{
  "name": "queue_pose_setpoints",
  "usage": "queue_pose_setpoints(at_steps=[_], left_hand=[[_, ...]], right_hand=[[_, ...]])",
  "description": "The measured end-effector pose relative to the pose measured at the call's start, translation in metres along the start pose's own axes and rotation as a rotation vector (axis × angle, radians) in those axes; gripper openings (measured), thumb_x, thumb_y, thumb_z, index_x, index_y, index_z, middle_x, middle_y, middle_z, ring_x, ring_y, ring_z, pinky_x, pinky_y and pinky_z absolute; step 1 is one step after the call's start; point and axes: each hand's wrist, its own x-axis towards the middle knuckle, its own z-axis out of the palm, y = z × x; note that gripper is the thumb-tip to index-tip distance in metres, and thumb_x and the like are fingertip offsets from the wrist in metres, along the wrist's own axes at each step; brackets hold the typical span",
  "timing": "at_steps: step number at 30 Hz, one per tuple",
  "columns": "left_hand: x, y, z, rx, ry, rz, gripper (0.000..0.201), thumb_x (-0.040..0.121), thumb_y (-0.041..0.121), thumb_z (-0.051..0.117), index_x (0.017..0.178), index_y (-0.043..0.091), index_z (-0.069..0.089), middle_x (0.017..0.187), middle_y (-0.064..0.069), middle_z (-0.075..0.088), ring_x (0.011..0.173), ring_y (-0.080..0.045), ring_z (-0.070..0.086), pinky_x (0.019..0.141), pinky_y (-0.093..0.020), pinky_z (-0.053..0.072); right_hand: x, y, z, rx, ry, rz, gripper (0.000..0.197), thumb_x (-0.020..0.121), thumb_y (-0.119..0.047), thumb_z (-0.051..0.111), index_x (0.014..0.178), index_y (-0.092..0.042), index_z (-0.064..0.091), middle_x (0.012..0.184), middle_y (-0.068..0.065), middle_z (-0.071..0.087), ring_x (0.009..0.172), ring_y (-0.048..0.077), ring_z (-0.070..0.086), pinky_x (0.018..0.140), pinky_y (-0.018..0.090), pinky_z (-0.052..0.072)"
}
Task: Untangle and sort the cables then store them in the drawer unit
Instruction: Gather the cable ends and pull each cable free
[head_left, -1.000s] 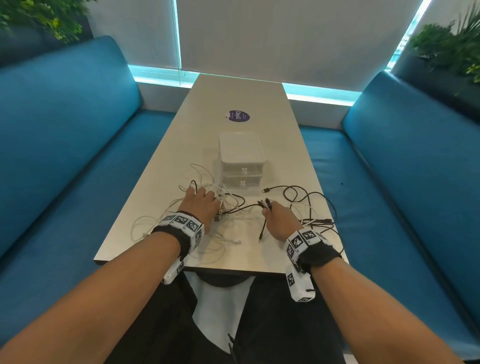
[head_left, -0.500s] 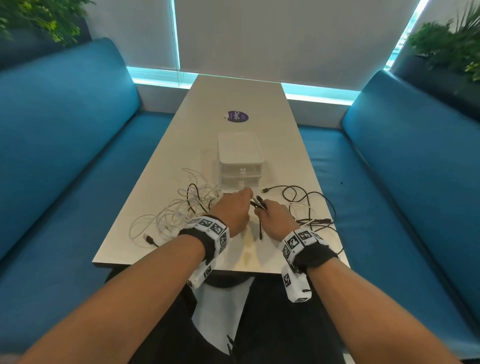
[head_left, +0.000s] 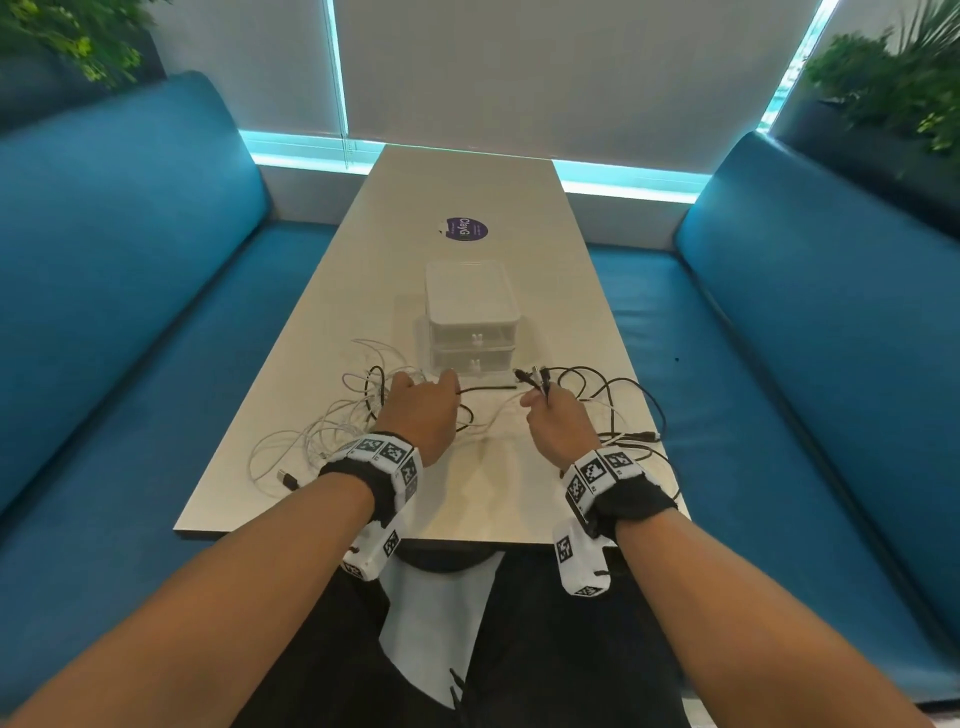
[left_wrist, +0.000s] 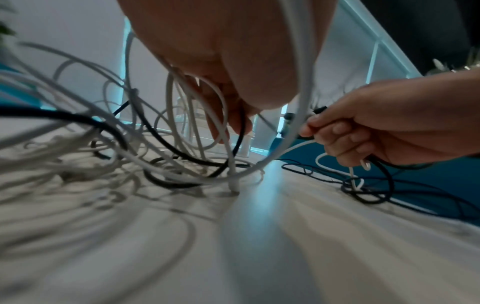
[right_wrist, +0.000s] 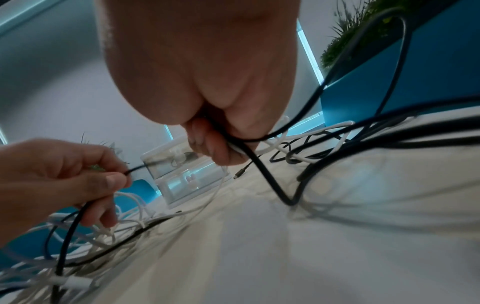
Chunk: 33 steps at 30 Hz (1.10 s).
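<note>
Both palms' cable (head_left: 488, 387) grips hidden.

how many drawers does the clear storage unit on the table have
2. The upper drawer sits directly under the unit's white lid; the lower drawer is stacked beneath it, at table level. Both are shut, and each has a small knob at the front centre.
</note>
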Motion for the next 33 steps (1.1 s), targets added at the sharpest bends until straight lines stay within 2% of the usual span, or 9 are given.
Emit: queue_pose_setpoints(at_steps=[4, 7, 10, 18, 21, 25, 28, 30, 33], left_hand=[[-0.008, 0.001, -0.003, -0.102, 0.079, -0.007, 0.015, 0.106, 0.025, 0.035, 0.105, 0.015, 0.046, 0.075, -0.006, 0.069, 0.072, -0.03, 0.058, 0.088, -0.038, 0.033], [-0.009, 0.005, -0.002, -0.158, 0.042, -0.007, 0.017, 0.105, 0.03, 0.037, 0.106, 0.016, 0.046, 0.084, -0.005, 0.07, 0.087, -0.031, 0.052, 0.077, -0.037, 0.033], [-0.006, 0.008, 0.008, -0.155, -0.025, 0.059, 0.015, 0.104, 0.034, 0.037, 0.101, 0.02, 0.042, 0.083, -0.001, 0.071, 0.083, -0.029, 0.054, 0.083, -0.04, 0.041], [-0.008, 0.01, 0.01, -0.067, -0.192, 0.13, 0.026, 0.105, 0.04, 0.036, 0.1, 0.02, 0.051, 0.087, -0.003, 0.068, 0.093, -0.03, 0.052, 0.093, -0.04, 0.036], [-0.014, -0.009, 0.009, 0.001, -0.276, 0.109, 0.03, 0.106, 0.045, 0.03, 0.093, 0.026, 0.051, 0.082, -0.001, 0.063, 0.093, -0.029, 0.049, 0.098, -0.043, 0.035], [-0.014, -0.006, 0.016, 0.126, -0.303, 0.166, 0.028, 0.106, 0.042, 0.032, 0.101, 0.028, 0.056, 0.084, -0.001, 0.06, 0.086, -0.027, 0.045, 0.1, -0.046, 0.033], [-0.014, 0.004, 0.017, 0.177, -0.306, 0.222, 0.022, 0.105, 0.037, 0.035, 0.092, 0.03, 0.051, 0.076, 0.003, 0.056, 0.077, -0.024, 0.045, 0.105, -0.047, 0.03], [-0.015, 0.008, 0.017, 0.198, -0.315, 0.255, 0.019, 0.104, 0.03, 0.035, 0.09, 0.028, 0.048, 0.077, 0.002, 0.057, 0.076, -0.025, 0.049, 0.106, -0.044, 0.028], [-0.017, 0.01, 0.013, 0.224, -0.305, 0.276, 0.028, 0.106, 0.031, 0.032, 0.104, 0.023, 0.059, 0.088, -0.001, 0.064, 0.088, -0.024, 0.057, 0.106, -0.043, 0.025]], right_hand=[[0.004, 0.001, 0.01, 0.059, -0.03, 0.04, 0.024, 0.095, -0.026, 0.034, 0.093, -0.029, 0.058, 0.1, 0.011, 0.068, 0.093, 0.033, 0.066, 0.085, 0.047, 0.056], [0.0, -0.011, 0.014, 0.094, -0.02, 0.005, 0.026, 0.099, -0.025, 0.039, 0.102, -0.022, 0.064, 0.097, 0.006, 0.063, 0.088, 0.026, 0.058, 0.082, 0.036, 0.047], [-0.003, -0.02, 0.018, 0.123, -0.044, -0.056, 0.034, 0.101, -0.039, 0.042, 0.097, -0.015, 0.066, 0.094, 0.005, 0.065, 0.087, 0.025, 0.058, 0.082, 0.037, 0.043], [0.005, -0.002, 0.015, -0.184, 0.014, -0.068, 0.028, 0.106, -0.026, 0.034, 0.109, -0.008, 0.056, 0.103, 0.015, 0.065, 0.096, 0.034, 0.061, 0.074, 0.035, 0.042], [0.01, 0.007, -0.004, -0.14, 0.041, 0.004, 0.028, 0.106, -0.023, 0.034, 0.116, -0.005, 0.053, 0.105, 0.015, 0.061, 0.097, 0.033, 0.059, 0.078, 0.035, 0.042], [0.005, -0.001, -0.001, 0.132, -0.103, -0.072, 0.023, 0.106, -0.025, 0.034, 0.096, -0.014, 0.051, 0.088, 0.007, 0.06, 0.082, 0.024, 0.062, 0.079, 0.039, 0.053], [-0.001, -0.018, 0.012, 0.382, -0.246, -0.097, 0.021, 0.106, -0.02, 0.036, 0.092, -0.012, 0.05, 0.075, 0.005, 0.057, 0.067, 0.021, 0.059, 0.066, 0.036, 0.05], [-0.006, -0.025, 0.02, 0.27, -0.315, -0.146, 0.021, 0.103, -0.025, 0.04, 0.09, -0.016, 0.054, 0.07, 0.0, 0.056, 0.059, 0.016, 0.054, 0.06, 0.033, 0.044], [-0.007, -0.021, 0.03, -0.128, -0.324, -0.254, 0.026, 0.1, -0.033, 0.041, 0.103, -0.015, 0.061, 0.094, 0.005, 0.067, 0.083, 0.019, 0.062, 0.073, 0.035, 0.046]])
